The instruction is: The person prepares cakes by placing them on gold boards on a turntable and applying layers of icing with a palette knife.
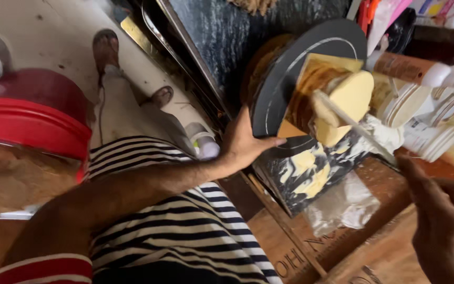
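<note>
A cake (337,100) covered in pale yellow cream sits on a gold board atop a dark round turntable (279,84). My left hand (245,142) grips the turntable's near edge, thumb on its top. My right hand (442,221) is at the lower right, closed on a long flat spatula (353,123) whose blade lies against the cream on the cake's side. Under the turntable lies a dark slab (311,173) smeared with yellow and white cream.
Stacked white paper cups (432,139) and a brown spray can (405,66) stand right of the cake. Crumpled clear plastic (342,205) lies on a wooden board (290,247). A red-lidded container (27,126) is at left. Striped clothing and sandalled feet show below.
</note>
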